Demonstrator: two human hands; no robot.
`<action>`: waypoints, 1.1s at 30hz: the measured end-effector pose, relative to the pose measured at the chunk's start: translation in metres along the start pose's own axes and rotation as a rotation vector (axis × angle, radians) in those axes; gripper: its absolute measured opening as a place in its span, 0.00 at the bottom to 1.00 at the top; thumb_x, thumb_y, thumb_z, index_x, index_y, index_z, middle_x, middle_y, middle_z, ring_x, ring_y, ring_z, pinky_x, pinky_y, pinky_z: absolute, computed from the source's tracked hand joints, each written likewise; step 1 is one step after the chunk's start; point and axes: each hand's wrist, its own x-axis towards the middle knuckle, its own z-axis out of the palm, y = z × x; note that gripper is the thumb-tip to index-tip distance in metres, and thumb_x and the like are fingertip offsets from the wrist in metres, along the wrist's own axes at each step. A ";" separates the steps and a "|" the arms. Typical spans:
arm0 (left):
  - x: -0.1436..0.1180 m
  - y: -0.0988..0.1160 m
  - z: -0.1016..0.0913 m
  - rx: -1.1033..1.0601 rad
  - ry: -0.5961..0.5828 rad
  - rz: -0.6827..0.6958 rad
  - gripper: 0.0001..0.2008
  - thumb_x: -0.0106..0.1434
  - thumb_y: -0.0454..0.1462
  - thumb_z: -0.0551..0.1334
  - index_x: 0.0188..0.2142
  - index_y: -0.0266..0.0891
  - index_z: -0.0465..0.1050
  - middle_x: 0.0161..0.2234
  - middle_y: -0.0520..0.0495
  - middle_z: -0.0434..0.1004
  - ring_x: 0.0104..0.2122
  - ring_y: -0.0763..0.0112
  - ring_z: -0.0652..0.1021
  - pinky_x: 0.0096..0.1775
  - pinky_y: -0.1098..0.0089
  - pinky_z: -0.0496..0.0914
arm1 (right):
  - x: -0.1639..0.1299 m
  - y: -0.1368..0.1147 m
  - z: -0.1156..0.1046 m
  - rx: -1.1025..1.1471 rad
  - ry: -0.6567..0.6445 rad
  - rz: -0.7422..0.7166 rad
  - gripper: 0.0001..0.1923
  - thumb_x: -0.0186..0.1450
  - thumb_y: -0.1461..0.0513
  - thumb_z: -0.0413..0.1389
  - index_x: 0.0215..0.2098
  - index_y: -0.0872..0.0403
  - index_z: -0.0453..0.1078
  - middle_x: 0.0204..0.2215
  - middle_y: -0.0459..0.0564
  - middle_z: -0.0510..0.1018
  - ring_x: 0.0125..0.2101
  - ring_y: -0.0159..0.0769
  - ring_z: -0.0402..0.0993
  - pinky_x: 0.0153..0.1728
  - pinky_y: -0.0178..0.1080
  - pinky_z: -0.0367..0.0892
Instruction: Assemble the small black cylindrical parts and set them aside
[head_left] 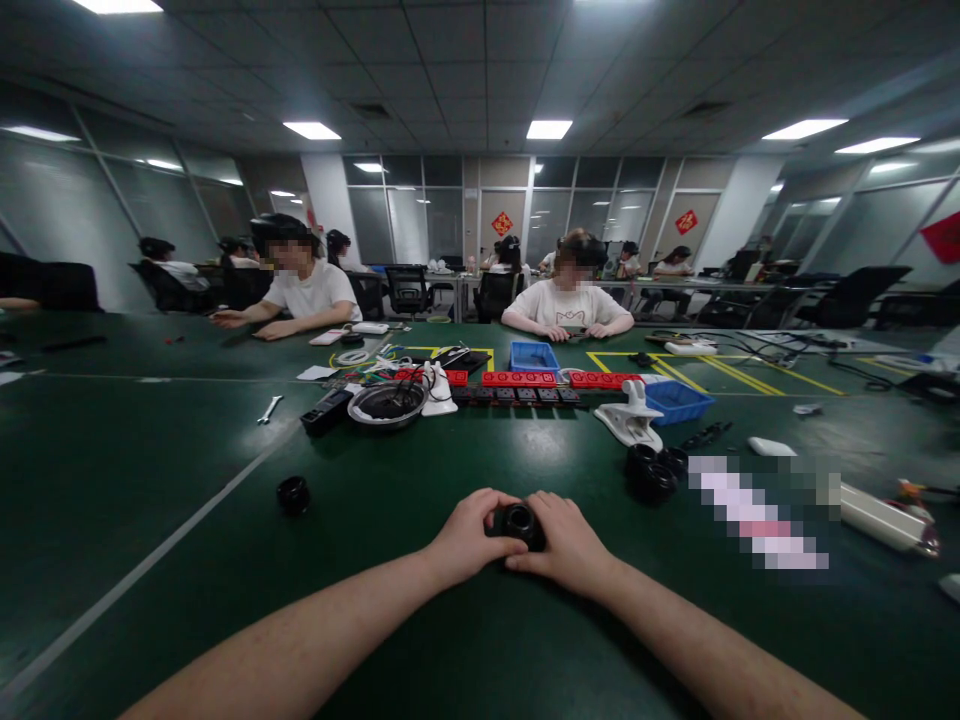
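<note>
My left hand (478, 532) and my right hand (564, 540) close around a round black part (519, 519) on the green table in front of me. A dark round opening shows in its top; its sides are mostly hidden by my fingers. Both thumbs lie across the near side, almost meeting. Off to the left stands a similar black part (293, 494) by itself. To the right, several more black round parts (651, 474) sit in a cluster beside a white clip-shaped stand (631, 416).
Across the middle lie red socket strips (517, 379), a round metal dish (387, 404), a white clip stand (438, 388) and blue trays (679, 401). A wrench (270, 409) rests at left, a cream cylinder (885, 518) at right. Two people sit opposite.
</note>
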 end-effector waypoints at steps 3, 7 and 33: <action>0.001 -0.002 -0.004 -0.023 -0.075 0.069 0.19 0.46 0.39 0.64 0.40 0.42 0.67 0.30 0.52 0.65 0.28 0.73 0.65 0.29 0.74 0.61 | 0.002 0.009 -0.010 0.223 -0.131 -0.124 0.24 0.49 0.52 0.58 0.40 0.55 0.62 0.34 0.49 0.68 0.35 0.38 0.63 0.34 0.37 0.57; 0.001 -0.003 -0.006 -0.059 -0.106 0.093 0.20 0.48 0.39 0.63 0.42 0.42 0.66 0.34 0.51 0.66 0.32 0.71 0.67 0.32 0.73 0.62 | 0.006 0.021 -0.017 0.412 -0.262 -0.181 0.14 0.53 0.58 0.56 0.37 0.56 0.64 0.33 0.47 0.67 0.34 0.35 0.63 0.34 0.35 0.59; 0.000 -0.005 0.003 0.000 0.078 -0.061 0.20 0.41 0.39 0.67 0.35 0.38 0.67 0.31 0.51 0.65 0.29 0.71 0.66 0.29 0.73 0.62 | 0.001 0.001 0.005 -0.093 0.003 0.067 0.21 0.51 0.46 0.52 0.25 0.55 0.62 0.24 0.49 0.68 0.26 0.36 0.63 0.26 0.35 0.53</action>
